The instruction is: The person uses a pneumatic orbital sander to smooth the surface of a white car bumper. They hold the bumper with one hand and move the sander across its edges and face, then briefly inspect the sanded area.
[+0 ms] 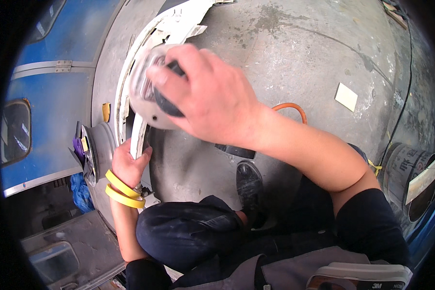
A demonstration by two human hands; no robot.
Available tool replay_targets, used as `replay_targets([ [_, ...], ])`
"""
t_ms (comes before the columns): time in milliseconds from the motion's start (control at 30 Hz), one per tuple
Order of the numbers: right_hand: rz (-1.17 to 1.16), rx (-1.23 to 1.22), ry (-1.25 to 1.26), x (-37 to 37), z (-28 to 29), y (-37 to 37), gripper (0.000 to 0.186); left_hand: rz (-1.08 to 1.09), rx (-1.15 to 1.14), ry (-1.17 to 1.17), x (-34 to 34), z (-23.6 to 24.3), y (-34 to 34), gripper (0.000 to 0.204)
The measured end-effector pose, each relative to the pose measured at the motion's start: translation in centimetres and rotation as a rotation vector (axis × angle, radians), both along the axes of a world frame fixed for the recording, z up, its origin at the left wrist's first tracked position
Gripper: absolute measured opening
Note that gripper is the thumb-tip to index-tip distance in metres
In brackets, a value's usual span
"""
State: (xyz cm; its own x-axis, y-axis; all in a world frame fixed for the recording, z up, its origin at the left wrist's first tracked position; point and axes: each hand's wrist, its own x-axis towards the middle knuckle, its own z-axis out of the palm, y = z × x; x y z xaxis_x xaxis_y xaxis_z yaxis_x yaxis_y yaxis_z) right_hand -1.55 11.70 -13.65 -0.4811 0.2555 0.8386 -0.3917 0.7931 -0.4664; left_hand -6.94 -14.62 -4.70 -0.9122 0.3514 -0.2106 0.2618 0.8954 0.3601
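Observation:
My right hand (pixel 222 92) is wrapped round the dark grip of a sander (pixel 141 94). Its round, pale disc lies over a long curved white vehicle trim panel (pixel 179 23); both the hand and the tool are slightly blurred. My left hand (pixel 126 164) grips the near end of this panel, its thumb on the right side and its palm on the left. Round my left wrist hang two yellow rolls of masking tape (pixel 125 198). The sander hides the middle of the panel, so I cannot tell whether the disc touches it.
Blue vehicle doors (pixel 53 106) stand at the left, beside a metal wheel rim (pixel 104 145). An orange hose (pixel 295 106) curves out behind my right forearm. On the concrete floor lies a pale square sheet (pixel 346 96). A grey drum (pixel 401 169) is at the right.

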Motion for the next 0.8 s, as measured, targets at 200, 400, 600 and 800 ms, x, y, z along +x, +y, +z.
replay_targets([
  [200, -0.096, -0.243, -0.118, -2.4, 0.0, 4.9, 0.054, 0.069, 0.022, -0.034, 0.2, 0.3, -0.8, 0.013],
  [400, -0.132, -0.282, -0.072, -4.0, -0.7, 8.0, 0.054, 0.044, -0.008, -0.039, 0.1, 0.3, -0.7, 0.011],
  [600, -0.038, 0.019, 0.062, -1.0, -0.1, 0.2, 0.05, 0.12, 0.051, -0.093, 0.0, 1.0, -0.4, 0.008],
  [800, -0.078, -0.077, -0.048, -1.4, 0.4, 1.0, 0.059, 0.057, 0.042, -0.05, -0.1, 0.5, -0.9, 0.01],
])
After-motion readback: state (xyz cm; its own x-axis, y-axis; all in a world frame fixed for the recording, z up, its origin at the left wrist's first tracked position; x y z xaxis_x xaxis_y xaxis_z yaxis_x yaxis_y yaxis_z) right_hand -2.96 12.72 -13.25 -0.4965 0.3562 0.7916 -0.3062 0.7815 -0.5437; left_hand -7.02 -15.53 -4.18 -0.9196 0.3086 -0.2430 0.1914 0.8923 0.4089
